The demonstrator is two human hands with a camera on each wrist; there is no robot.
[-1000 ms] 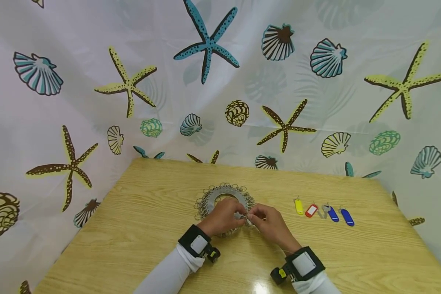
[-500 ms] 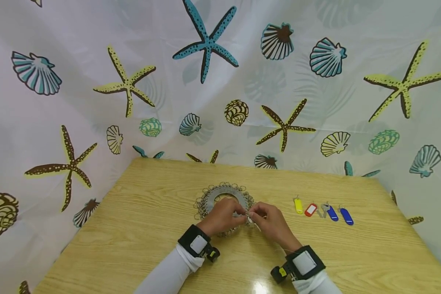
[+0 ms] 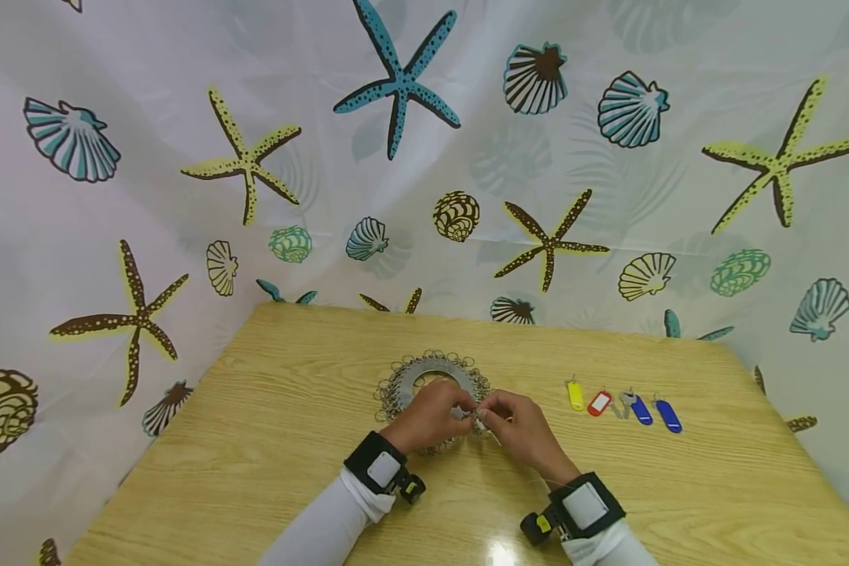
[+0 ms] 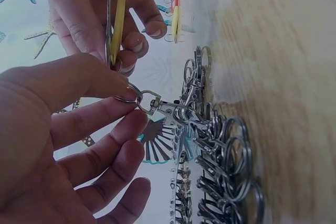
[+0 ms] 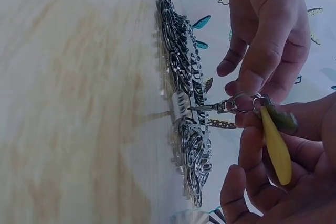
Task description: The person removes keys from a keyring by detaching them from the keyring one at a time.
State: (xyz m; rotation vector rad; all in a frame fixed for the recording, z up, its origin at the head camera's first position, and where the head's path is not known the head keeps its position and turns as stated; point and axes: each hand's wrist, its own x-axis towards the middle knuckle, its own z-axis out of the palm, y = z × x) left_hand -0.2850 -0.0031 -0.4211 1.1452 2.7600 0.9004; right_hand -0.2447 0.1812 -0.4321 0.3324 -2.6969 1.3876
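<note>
A round grey metal rack (image 3: 405, 387) lies on the table, fringed with swivel clips and split rings. My left hand (image 3: 431, 417) pinches a split ring (image 4: 132, 92) on one swivel clip (image 4: 167, 109) between thumb and index finger, drawing it out from the rim. Right beside it, my right hand (image 3: 518, 428) pinches a small ring (image 5: 257, 103) that carries a yellow key tag (image 5: 276, 150) and a key (image 5: 283, 120). The two rings meet at the fingertips; whether they are linked is hidden by the fingers.
To the right on the wooden table (image 3: 290, 377) lie another yellow tag (image 3: 575, 395), a red tag (image 3: 599, 404), loose-looking keys (image 3: 628, 401) and two blue tags (image 3: 668, 417). A shell-and-starfish curtain (image 3: 424, 173) stands behind and at both sides.
Both hands stay in place at the rack's right rim. Only slight shifts of the fingertips and of the small pale piece below the right fingers show.
</note>
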